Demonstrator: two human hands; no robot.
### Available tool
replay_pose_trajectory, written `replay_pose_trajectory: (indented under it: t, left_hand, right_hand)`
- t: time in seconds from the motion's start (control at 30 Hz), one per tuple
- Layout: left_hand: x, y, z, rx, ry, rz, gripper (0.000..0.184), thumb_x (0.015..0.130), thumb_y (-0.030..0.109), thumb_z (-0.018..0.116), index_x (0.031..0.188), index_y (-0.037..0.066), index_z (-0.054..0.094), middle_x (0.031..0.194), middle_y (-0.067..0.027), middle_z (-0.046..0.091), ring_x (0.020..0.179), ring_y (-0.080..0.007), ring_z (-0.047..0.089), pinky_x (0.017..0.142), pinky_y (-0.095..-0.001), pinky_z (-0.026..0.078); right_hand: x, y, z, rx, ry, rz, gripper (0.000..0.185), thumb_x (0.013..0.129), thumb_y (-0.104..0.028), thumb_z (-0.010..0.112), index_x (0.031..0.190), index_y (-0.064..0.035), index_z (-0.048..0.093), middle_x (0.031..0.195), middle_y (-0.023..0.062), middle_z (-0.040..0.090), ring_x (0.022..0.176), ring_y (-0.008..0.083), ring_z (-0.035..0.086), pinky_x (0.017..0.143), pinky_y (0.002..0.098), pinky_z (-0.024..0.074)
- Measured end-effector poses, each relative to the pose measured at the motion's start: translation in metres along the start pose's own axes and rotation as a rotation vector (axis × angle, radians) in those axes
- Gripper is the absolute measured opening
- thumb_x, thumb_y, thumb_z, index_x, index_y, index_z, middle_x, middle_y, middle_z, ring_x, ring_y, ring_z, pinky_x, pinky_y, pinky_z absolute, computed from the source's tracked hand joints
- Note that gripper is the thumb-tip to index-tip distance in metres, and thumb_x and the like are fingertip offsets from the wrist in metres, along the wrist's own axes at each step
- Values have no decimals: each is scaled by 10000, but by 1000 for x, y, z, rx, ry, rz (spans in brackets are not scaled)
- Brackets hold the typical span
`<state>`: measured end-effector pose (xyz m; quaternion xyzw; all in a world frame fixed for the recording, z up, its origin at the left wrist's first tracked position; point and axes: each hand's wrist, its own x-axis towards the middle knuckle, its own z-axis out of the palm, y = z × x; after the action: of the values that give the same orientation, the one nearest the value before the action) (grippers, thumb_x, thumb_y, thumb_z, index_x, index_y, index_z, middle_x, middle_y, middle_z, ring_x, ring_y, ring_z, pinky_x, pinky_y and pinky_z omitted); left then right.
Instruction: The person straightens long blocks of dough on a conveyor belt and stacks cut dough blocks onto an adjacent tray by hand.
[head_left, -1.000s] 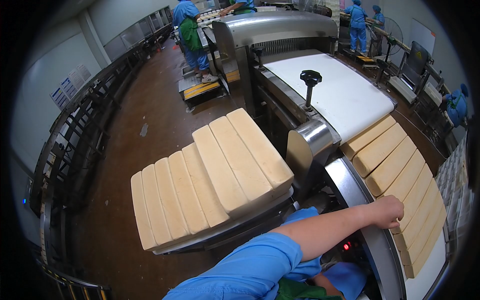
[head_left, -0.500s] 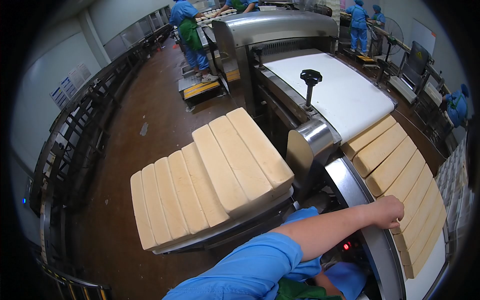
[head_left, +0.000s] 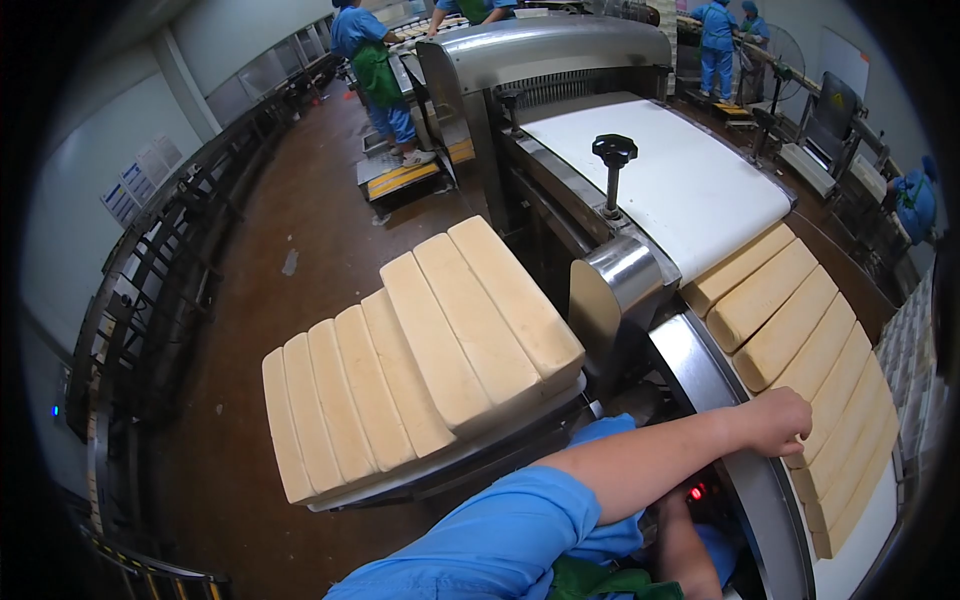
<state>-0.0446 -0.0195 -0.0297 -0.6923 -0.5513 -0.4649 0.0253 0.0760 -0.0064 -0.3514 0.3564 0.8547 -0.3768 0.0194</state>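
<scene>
My left hand (head_left: pixel 774 422) is closed, with its fingers curled down against the near ends of long cream-coloured blocks (head_left: pixel 790 310), which look like dough. These blocks lie side by side on the white infeed belt (head_left: pixel 860 560). Below my left forearm, my right hand (head_left: pixel 677 503) is beside a red-lit control (head_left: pixel 697 492) under the machine's metal side rail (head_left: pixel 735 470). The forearm and shadow hide most of its fingers. To the left, more cream blocks (head_left: pixel 345 395) lie in a row on a white board, with several others (head_left: pixel 485 320) stacked higher on its right part.
A steel machine (head_left: pixel 560 50) with a white belt (head_left: pixel 665 180) stands ahead. A black knob (head_left: pixel 614 150) sticks up from its side. Co-workers in blue (head_left: pixel 368 60) stand at the back left, others (head_left: pixel 716 45) at the back right. Dark racks (head_left: pixel 150 260) line the left wall.
My right hand and forearm have come further into view, up beside the red-lit control. My left hand stays on the blocks. The camera view has shifted slightly.
</scene>
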Motion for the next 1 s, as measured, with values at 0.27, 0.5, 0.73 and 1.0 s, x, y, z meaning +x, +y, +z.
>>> replay_pose_trajectory:
  t: [0.27,0.5,0.73,1.0]
  left_hand:
    - [3,3,-2,24,-21,-11,201,719,249,746,716,66,664,779,-110,626,821,-334,614,741,-450,479]
    - [3,3,-1,17,-33,-22,226,720,272,740,709,61,663,753,-141,615,791,-369,607,714,-467,483]
    - [15,12,-7,53,-262,-72,215,810,253,704,780,54,626,813,-137,599,835,-366,595,747,-467,475]
    - [20,25,-3,24,-227,33,117,802,145,717,852,52,666,887,-102,654,894,-320,623,793,-427,491]
  right_hand:
    - [7,0,6,2,-3,42,613,906,-272,672,1417,-31,435,1393,122,515,1241,245,511,955,397,493]
    - [-12,22,10,120,-34,68,628,904,-266,678,1428,-31,425,1410,119,505,1259,245,501,966,396,490]
    - [-83,20,32,258,-211,-189,267,849,-196,626,1074,-52,611,1055,158,620,962,266,605,796,406,515]
    - [-98,-24,26,13,-466,-302,316,814,-310,617,947,-42,718,888,214,690,854,367,682,816,472,531]
